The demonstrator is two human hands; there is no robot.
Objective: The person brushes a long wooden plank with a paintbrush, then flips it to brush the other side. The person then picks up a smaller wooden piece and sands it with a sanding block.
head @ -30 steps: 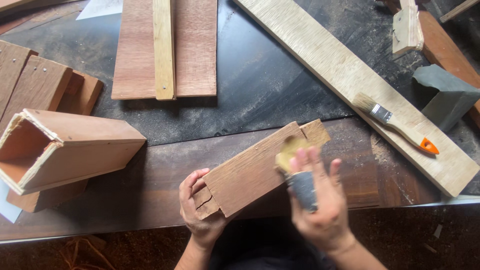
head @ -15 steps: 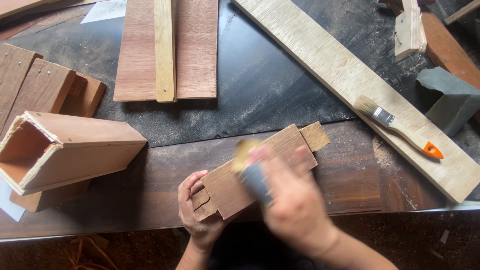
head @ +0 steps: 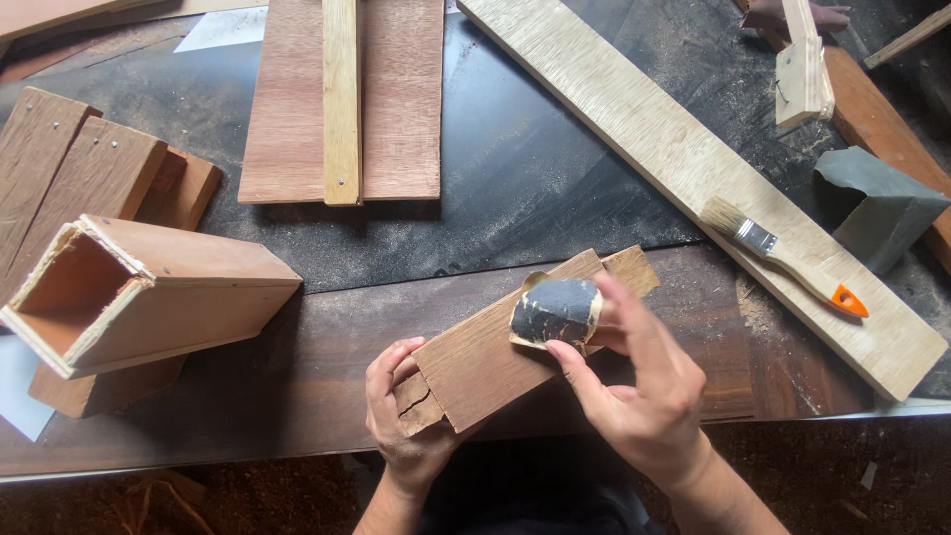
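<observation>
I see the left hand (head: 401, 411) clamped on the near end of the wooden board (head: 495, 352), which lies slanted at the surface's (head: 297, 416) near edge. The right hand (head: 644, 391) pinches a folded piece of sandpaper (head: 557, 310) flat against the board's upper face. An open wooden box (head: 149, 292) lies near the left edge; a paintbrush (head: 783, 256) rests on a long pale plank (head: 674, 159) toward the right edge.

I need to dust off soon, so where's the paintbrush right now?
In the head view the paintbrush lies on the right side, resting on the long pale plank, just left of the grey block.
</observation>
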